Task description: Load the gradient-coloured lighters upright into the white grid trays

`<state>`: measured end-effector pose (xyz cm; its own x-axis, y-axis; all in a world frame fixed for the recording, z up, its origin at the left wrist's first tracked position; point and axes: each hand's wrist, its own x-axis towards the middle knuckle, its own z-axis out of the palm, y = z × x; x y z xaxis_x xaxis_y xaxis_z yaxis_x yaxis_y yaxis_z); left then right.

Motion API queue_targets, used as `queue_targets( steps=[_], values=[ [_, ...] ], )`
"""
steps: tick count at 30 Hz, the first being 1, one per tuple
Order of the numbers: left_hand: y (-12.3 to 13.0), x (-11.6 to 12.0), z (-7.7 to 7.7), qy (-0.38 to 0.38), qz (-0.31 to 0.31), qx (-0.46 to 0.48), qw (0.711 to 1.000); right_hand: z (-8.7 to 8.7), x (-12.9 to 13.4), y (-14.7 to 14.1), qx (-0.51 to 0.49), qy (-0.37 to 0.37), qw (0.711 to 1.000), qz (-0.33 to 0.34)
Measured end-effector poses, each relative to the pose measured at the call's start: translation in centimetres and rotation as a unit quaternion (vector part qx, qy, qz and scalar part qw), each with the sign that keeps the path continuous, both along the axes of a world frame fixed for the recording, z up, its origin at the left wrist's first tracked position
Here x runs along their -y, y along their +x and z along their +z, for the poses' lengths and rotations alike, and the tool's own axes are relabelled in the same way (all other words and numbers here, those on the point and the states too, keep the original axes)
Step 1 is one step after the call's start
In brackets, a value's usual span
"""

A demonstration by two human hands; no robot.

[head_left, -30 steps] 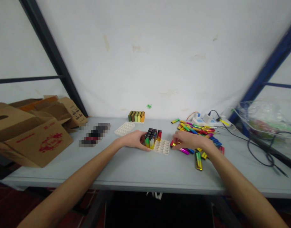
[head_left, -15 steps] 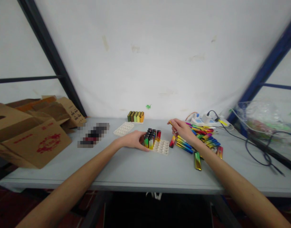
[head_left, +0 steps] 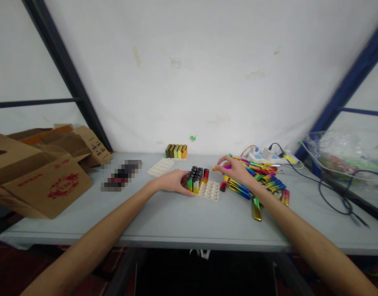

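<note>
A white tray with round holes (head_left: pixel 212 191) lies on the table, and several upright cylinders with shiny coloured wraps and dark tops (head_left: pixel 195 184) stand on its left part. My left hand (head_left: pixel 175 181) curves around the left side of this group, thumb at the front. To the right, my right hand (head_left: pixel 231 167) pinches a shiny yellow and pink piece (head_left: pixel 218 168) between thumb and fingers, above the table. A loose pile of shiny multicoloured pieces (head_left: pixel 270 181) lies beneath and beyond my right wrist. A single red and yellow piece (head_left: pixel 224 183) lies just right of the tray.
Behind stand an unused holed tray (head_left: pixel 161 167) and a full block of green and yellow cylinders (head_left: pixel 176 151). Cardboard boxes (head_left: pixel 47 185) fill the left end. A power strip (head_left: pixel 265 156), black cable (head_left: pixel 346 201) and clear plastic bag (head_left: pixel 346 152) are at the right.
My right hand has tipped lower, and the piece in its fingers now lies nearly level, a little further left and down. My left hand has stayed by the group of cylinders.
</note>
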<state>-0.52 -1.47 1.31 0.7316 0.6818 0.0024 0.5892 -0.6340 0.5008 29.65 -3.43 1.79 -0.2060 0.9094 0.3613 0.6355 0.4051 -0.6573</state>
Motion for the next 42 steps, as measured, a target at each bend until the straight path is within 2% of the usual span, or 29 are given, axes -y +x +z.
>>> queue_targets(
  steps=[5, 9, 11, 14, 16, 19, 29, 35, 42],
  values=[
    [0.1, 0.1, 0.2, -0.001, -0.002, 0.000, 1.000, -0.4, -0.5, 0.1, 0.030, 0.029, 0.999, 0.020],
    [0.0, 0.0, 0.1, 0.001, -0.008, 0.001, 1.000, -1.1, -1.1, 0.1, 0.008, 0.062, 0.998, 0.028],
    [0.0, 0.0, 0.0, 0.000, -0.010, 0.001, 1.000, -1.4, -1.2, -0.1, -0.030, 0.038, 0.998, 0.050],
    [0.0, 0.0, 0.0, 0.000, -0.004, -0.002, 1.000, -1.8, -0.9, -0.5, -0.104, -0.055, 0.987, 0.107],
    [0.0, 0.0, 0.1, 0.000, -0.002, -0.002, 1.000, -1.9, -0.6, -0.9, -0.137, -0.095, 0.978, 0.123],
    [0.1, 0.1, 0.2, -0.003, -0.001, 0.004, 1.000, -1.8, -0.2, -1.4, -0.139, -0.097, 0.980, 0.102],
    [0.1, 0.2, 0.2, -0.006, 0.015, 0.003, 1.000, -1.4, 0.1, -1.7, -0.022, 0.013, 0.999, -0.040],
    [0.1, 0.2, 0.2, -0.009, 0.007, 0.003, 1.000, -1.1, 0.3, -1.8, 0.010, 0.031, 0.999, -0.042],
    [0.0, 0.1, 0.2, -0.009, 0.002, 0.004, 1.000, -0.7, 0.5, -2.1, -0.001, 0.047, 0.997, -0.055]
  ],
)
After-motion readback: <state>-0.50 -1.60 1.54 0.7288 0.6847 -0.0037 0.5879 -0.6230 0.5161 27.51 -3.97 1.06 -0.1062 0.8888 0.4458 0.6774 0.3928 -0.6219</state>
